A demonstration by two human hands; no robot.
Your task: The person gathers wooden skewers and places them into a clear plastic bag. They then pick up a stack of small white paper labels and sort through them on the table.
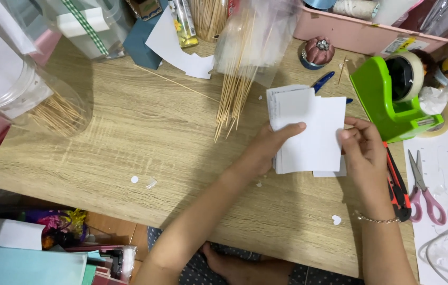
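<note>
Left hand (266, 150) grips stack of white paper cards (308, 129) mid-table, thumb on top; right hand (362, 145) pinches stack's right edge. Skewers (232, 100) untouched near far edge. Sorting looks unfinished.

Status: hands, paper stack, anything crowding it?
Left hand and right hand both grip white paper stack. Skewers left, green tape dispenser right; neither touching.
</note>
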